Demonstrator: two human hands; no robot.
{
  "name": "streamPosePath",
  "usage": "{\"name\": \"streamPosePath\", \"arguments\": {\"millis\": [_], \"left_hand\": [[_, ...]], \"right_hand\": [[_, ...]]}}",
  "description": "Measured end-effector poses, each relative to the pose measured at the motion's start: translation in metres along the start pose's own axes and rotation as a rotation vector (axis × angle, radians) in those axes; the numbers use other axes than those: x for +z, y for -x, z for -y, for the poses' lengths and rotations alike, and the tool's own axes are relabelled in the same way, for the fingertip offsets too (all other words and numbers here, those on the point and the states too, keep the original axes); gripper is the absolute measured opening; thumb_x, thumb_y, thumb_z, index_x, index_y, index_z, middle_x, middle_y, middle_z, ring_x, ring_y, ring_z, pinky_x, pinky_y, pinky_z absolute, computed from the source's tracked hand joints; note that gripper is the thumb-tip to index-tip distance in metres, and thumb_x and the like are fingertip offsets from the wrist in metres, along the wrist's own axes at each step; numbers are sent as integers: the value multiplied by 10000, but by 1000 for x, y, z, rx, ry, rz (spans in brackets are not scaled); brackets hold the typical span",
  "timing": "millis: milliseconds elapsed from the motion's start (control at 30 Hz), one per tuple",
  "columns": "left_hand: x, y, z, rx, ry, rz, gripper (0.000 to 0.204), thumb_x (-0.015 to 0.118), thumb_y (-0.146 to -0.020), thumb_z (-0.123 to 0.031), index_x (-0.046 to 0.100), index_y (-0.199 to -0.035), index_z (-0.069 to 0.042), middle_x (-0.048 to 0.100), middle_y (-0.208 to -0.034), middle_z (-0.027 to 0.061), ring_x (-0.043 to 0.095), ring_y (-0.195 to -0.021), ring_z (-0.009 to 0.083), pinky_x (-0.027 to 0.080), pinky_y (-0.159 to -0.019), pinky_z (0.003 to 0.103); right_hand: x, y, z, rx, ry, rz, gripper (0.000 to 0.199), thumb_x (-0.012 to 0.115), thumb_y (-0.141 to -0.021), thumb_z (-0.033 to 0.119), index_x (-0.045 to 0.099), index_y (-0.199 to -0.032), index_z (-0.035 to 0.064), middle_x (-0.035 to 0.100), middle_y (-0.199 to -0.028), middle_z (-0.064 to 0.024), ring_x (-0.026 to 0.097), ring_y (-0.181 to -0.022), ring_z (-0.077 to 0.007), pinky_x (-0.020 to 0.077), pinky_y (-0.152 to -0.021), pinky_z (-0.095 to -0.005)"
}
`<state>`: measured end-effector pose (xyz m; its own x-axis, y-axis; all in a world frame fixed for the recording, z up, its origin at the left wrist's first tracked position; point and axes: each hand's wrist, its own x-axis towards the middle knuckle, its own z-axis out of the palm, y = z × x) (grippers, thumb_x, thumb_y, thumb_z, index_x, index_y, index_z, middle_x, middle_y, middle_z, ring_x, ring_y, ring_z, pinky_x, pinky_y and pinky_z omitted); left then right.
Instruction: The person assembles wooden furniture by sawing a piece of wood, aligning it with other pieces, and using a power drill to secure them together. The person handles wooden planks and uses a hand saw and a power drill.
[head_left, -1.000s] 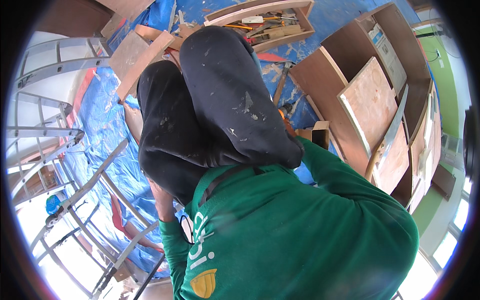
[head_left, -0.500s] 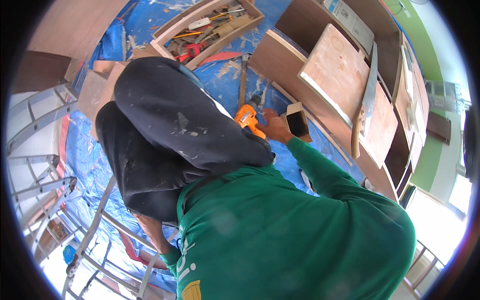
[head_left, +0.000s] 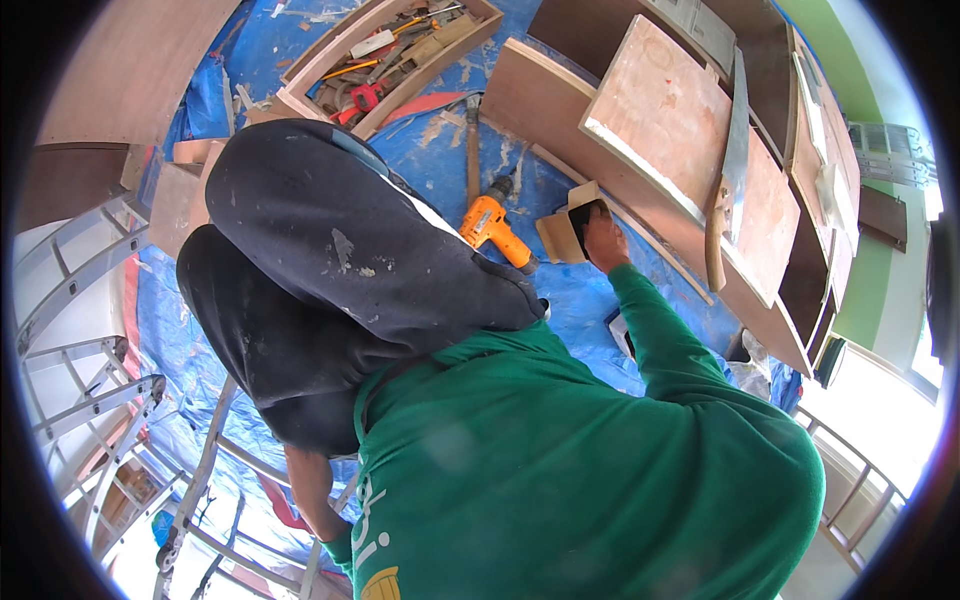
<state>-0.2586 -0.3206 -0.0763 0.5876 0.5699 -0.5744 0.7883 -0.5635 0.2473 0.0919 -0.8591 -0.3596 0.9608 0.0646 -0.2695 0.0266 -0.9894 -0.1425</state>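
My right hand [head_left: 604,240] is at a small open cardboard box [head_left: 561,236] on the blue sheet, its fingers reaching into the dark opening. The fingertips are hidden there, so what they grip, if anything, does not show. Just left of the box an orange cordless drill [head_left: 490,222] lies on its side, untouched. A hammer [head_left: 473,150] with a wooden handle lies beyond the drill. On the left, my left forearm [head_left: 312,490] goes under my bent leg, which hides the hand.
A wooden tray [head_left: 398,108] of mixed tools sits at the far side. Wooden cabinet panels [head_left: 660,115] stand at the right, with a handsaw [head_left: 737,150] on them. Metal ladders [head_left: 85,265] stand at the left. A blue plastic sheet [head_left: 575,310] covers the floor.
My right hand has left the drill's side and moved right into the cardboard box. The drill now lies uncovered. The view has shifted slightly.
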Motion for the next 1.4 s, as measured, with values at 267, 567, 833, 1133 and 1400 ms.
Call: {"name": "streamPosePath", "arguments": {"millis": [267,567,833,1133,1400], "left_hand": [[13,5,-5,17,6,-19,554,555,-1066,-259,521,-1516,62,556,-1494,377,502,-1392,572,423,-1157,578],[-2,27,-16,67,-35,61,443,551,-1061,-142,577,-1442,82,610,-1430,353,580,-1321,529,479,-1111,534],[-82,51,-43,139,145,21,338,507,-1099,-75,668,-1338,102,703,-1332,302,710,-1205,435,554,-1052,466],[-196,26,-101,350,140,-597,477,452,-1175,-319,659,-1507,-47,763,-1339,159,706,-1300,312,524,-1164,501],[-140,-63,-298,1177,76,-185,383,772,-968,-18,743,-1349,-34,746,-1252,152,734,-1108,331,585,-945,408]], "right_hand": [[0,-20,19,118,33,108,291,607,-1017,107,609,-1279,-21,700,-1279,-268,742,-1114,-462,614,-960,-539],[1,-9,16,30,-38,-29,375,696,-982,132,624,-1324,-3,719,-1281,-248,694,-1196,-473,577,-1003,-562],[-14,-12,16,70,-65,34,259,612,-1021,122,696,-1244,19,718,-1276,-249,709,-1136,-477,574,-972,-576],[9,-14,8,52,3,-62,157,561,-1024,66,656,-1137,14,710,-1231,-240,733,-1067,-476,601,-920,-574],[-118,10,111,160,-1065,55,154,604,-1132,183,661,-1135,40,717,-1122,-110,754,-923,-258,622,-791,-411]]}}
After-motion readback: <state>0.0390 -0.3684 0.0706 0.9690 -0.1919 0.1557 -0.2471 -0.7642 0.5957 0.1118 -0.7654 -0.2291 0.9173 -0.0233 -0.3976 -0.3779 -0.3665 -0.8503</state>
